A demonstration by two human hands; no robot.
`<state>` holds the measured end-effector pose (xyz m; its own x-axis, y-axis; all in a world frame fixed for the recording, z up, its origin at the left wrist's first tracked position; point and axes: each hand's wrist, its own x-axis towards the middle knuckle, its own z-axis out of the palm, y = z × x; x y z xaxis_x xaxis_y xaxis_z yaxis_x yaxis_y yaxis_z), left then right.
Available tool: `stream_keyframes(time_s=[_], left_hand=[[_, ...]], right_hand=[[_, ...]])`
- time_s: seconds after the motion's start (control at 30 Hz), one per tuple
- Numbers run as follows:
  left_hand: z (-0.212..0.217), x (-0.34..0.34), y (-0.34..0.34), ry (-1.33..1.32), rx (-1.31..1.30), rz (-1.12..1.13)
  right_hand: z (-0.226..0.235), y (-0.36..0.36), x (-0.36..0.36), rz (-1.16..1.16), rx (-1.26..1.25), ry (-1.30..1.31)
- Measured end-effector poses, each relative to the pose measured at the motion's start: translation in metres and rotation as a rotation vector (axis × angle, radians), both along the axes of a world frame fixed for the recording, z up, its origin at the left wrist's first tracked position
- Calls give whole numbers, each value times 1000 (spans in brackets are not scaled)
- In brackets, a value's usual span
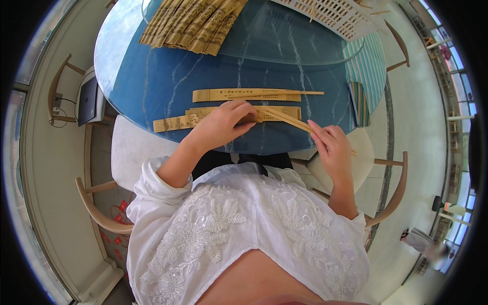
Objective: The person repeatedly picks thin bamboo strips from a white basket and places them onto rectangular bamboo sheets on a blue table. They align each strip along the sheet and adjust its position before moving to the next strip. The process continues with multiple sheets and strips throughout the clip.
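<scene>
My right hand (329,145) is closed around a pair of wooden chopsticks (292,121), which slant up and left across the table's near edge. Their far ends reach the tan printed paper chopstick sleeves (175,123) lying near that edge. Over these sleeves my left hand (223,124) is curled, thumb and fingers closed at the opening by the chopstick ends; its fingertips are partly hidden. Just beyond lies another paper sleeve (208,95), flat, with a chopstick (307,93) on it sticking out to the right.
A fanned pile of printed sleeves (190,25) rests on the glass turntable (264,46) at the far left. Far right stands a white slatted basket (335,18) with chopsticks around it. A striped folded cloth (360,104) lies at the right rim. Chairs (391,203) surround the blue table (137,96).
</scene>
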<state>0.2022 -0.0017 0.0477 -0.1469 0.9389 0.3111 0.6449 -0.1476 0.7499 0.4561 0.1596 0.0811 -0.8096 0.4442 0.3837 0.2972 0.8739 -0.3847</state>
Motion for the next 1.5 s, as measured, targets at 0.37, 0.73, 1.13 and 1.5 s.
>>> stream_keyframes(time_s=[0.37,0.73,1.13,1.5], left_hand=[[3,-2,1,28,0,-18],[15,-5,2,-247,-244,-78],[18,-5,2,-386,-315,-128],[16,-4,3,-476,-334,-102]], right_hand=[[12,7,-5,94,129,-107],[18,21,-8,204,101,-166],[22,22,-6,241,93,-208],[25,22,-7,251,81,-223]])
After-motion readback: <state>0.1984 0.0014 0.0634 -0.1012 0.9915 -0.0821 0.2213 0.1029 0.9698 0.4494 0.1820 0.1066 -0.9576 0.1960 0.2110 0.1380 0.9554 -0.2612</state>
